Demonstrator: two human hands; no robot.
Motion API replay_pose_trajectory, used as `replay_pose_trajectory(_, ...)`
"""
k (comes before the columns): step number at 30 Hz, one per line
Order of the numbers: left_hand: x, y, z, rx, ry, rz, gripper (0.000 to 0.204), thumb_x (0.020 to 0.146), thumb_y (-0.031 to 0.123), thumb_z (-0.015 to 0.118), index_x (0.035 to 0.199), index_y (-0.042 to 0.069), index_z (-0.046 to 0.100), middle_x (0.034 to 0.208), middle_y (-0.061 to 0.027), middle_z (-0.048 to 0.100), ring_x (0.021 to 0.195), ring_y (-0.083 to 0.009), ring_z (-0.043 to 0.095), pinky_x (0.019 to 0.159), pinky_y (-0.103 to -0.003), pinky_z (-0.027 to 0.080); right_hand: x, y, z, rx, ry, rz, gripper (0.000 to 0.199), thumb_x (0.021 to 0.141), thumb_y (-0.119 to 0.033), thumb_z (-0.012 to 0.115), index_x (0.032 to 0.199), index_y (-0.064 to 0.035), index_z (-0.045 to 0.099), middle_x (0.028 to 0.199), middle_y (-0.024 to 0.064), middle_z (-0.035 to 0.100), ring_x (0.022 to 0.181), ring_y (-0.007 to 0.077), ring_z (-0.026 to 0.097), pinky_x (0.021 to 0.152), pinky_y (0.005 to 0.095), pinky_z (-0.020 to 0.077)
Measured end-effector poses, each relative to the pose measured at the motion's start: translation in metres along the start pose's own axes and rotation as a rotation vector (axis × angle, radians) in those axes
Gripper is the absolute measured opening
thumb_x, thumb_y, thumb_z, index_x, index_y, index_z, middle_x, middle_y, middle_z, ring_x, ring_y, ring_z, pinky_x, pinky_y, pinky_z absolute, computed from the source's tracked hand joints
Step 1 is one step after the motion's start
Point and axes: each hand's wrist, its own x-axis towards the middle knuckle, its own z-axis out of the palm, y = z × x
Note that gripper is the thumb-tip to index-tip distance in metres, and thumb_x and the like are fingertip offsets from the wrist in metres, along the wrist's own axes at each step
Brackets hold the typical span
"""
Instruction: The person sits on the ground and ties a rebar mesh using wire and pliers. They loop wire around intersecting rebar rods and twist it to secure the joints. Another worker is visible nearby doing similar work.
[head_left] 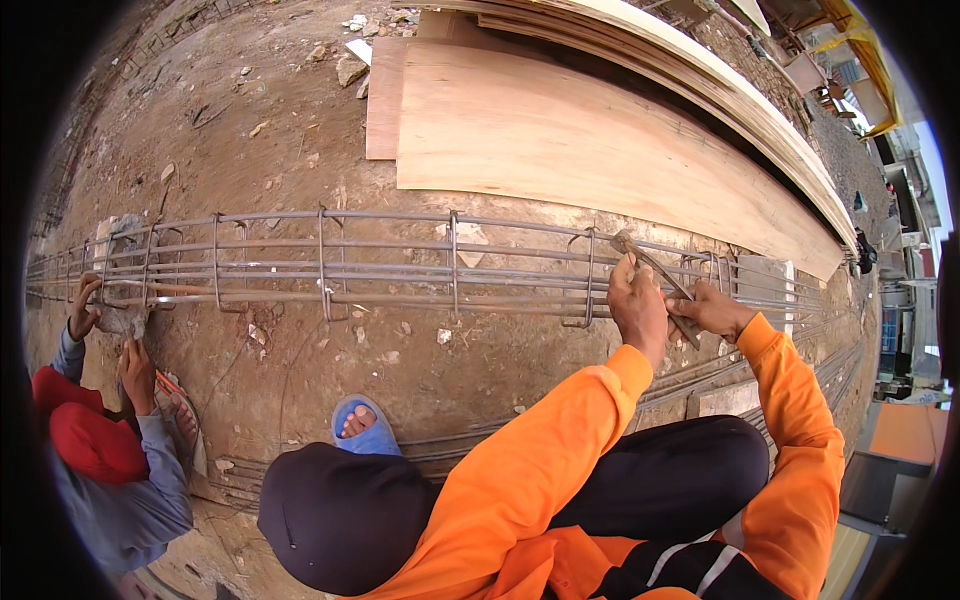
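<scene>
A long cage of steel reinforcing bars (390, 268) with square stirrups (322, 262) runs across in front of me, raised off the dirt. At its right part my right hand (718, 312) is closed around the handles of long dark metal pincers (655, 262). Their head lies against the upper bar beside a stirrup. My left hand (640, 310) is closed just left of the pincers, fingertips at the bars near the tool's head. What its fingers pinch is hidden.
A co-worker in a red head covering (95, 440) grips the cage's left part with both hands. Plywood sheets (560, 125) lie stacked beyond the cage. A concrete block (765, 285) stands by its right end. Loose bars (660, 395) lie on the ground near my knees.
</scene>
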Motion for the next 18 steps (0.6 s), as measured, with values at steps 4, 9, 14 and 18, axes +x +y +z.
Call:
replay_pose_trajectory(4, -0.001, -0.014, 0.004, 0.130, -0.064, 0.018, 0.034, 0.102, 0.013, 0.050, 0.130, -0.004, 0.056, 0.076, 0.0007, 0.052, 0.065, -0.0063, 0.046, 0.055, -0.024, 0.039, 0.001, 0.043, 0.014, 0.132, 0.062, -0.177, 0.044, 0.101, -0.039, 0.063, 0.125, -0.0019, 0.062, 0.087, 0.0053, 0.069, 0.071, 0.0163, 0.066, 0.063, 0.0330, 0.0528)
replay_pose_trajectory(9, 0.008, -0.008, 0.000, 0.323, -0.005, 0.208, 0.025, 0.101, 0.015, 0.050, 0.114, -0.001, 0.065, 0.077, 0.0018, 0.053, 0.060, -0.0068, 0.045, 0.056, -0.025, 0.041, 0.018, 0.059, 0.043, -0.135, 0.661, -0.540, 0.044, 0.099, -0.034, 0.066, 0.127, -0.0002, 0.060, 0.091, 0.0126, 0.065, 0.083, 0.0275, 0.063, 0.074, 0.0403, 0.0509)
replay_pose_trajectory(14, -0.001, -0.020, 0.002, 0.249, -0.075, 0.220, 0.020, 0.104, 0.014, 0.050, 0.116, 0.000, 0.058, 0.084, -0.0027, 0.061, 0.066, -0.0066, 0.056, 0.055, -0.022, 0.045, 0.011, 0.075, 0.050, -0.392, 0.851, -0.754, 0.051, 0.096, -0.031, 0.068, 0.134, 0.0015, 0.055, 0.108, 0.0182, 0.062, 0.099, 0.0358, 0.061, 0.087, 0.0421, 0.0494)
replay_pose_trajectory(18, -0.023, -0.051, 0.029, 0.438, -0.300, 0.262, 0.019, 0.104, 0.016, 0.054, 0.116, 0.002, 0.058, 0.098, -0.0089, 0.069, 0.076, -0.0109, 0.064, 0.065, -0.025, 0.053, -0.015, 0.086, 0.026, 0.275, 0.367, -0.856, 0.048, 0.101, -0.029, 0.064, 0.136, 0.0021, 0.055, 0.112, 0.0136, 0.063, 0.096, 0.0230, 0.063, 0.083, 0.0361, 0.0516)
